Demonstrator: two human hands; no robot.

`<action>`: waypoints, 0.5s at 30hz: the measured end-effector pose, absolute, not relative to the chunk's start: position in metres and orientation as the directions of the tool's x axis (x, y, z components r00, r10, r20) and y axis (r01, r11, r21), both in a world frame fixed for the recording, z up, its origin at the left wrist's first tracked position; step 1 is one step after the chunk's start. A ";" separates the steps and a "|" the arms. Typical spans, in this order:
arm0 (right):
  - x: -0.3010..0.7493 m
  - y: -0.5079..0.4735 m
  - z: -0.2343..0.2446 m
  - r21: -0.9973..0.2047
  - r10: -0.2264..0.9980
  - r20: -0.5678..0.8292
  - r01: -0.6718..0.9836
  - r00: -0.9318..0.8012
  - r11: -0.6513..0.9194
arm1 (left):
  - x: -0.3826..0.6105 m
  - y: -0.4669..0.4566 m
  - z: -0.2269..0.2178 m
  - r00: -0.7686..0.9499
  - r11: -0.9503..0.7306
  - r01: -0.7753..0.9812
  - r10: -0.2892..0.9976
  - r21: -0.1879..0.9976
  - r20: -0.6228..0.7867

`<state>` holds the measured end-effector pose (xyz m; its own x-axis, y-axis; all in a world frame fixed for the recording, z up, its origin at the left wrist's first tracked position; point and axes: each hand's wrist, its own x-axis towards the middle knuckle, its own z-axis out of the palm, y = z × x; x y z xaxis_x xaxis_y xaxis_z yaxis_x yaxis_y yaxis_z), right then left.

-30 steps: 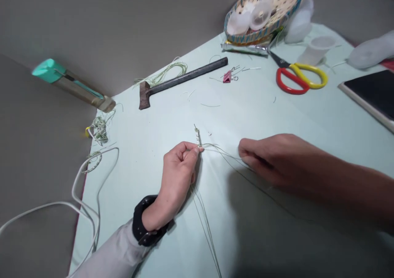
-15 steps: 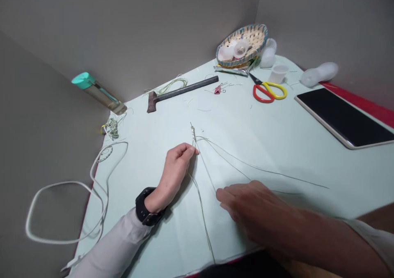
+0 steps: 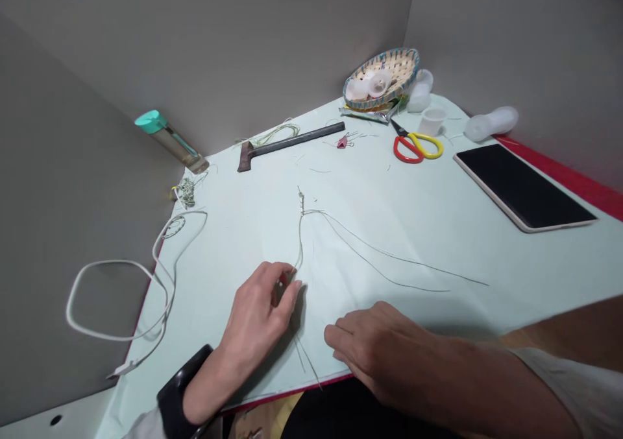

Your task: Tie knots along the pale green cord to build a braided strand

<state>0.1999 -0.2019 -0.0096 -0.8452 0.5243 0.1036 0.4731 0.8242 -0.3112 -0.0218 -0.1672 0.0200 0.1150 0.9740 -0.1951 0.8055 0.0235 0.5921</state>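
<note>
A short braided piece [image 3: 302,202] of thin greenish strands lies mid-table, its loose ends fanning out. Two long loose strands [image 3: 384,252] curve away to the right. Others run down from the braid to my left hand [image 3: 260,312], which rests on the table with thumb and forefinger apart, touching or just beside them. Their ends show below that palm. My right hand [image 3: 374,342] is low on the table to the right, its fingertips pinched together. A very faint strand seems to lead towards this pinch, though most of it cannot be made out.
At the back lie a hammer [image 3: 292,143], a pink binder clip [image 3: 342,142], scissors [image 3: 416,148] and a woven basket [image 3: 382,79] with plastic cups. A phone [image 3: 525,186] lies right. On the left are a bottle [image 3: 172,142], a wire tangle [image 3: 185,192] and a white cable [image 3: 168,303].
My left hand has let go near the braid and slid down towards me, thumb and forefinger parting. My right hand has shifted slightly down and left, still pinched. The view has tilted a little.
</note>
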 end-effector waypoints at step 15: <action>0.240 -0.147 -0.039 -0.153 0.500 0.332 0.477 -0.800 0.865 | -0.025 -0.171 -0.003 0.794 -0.794 0.607 0.608 -0.022 -0.016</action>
<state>0.2397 -0.1474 -0.0387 -0.8001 0.4997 0.3320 0.4770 0.8655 -0.1532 -0.0246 -0.1707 -0.0033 0.7941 0.6076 -0.0156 0.6072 -0.7942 -0.0221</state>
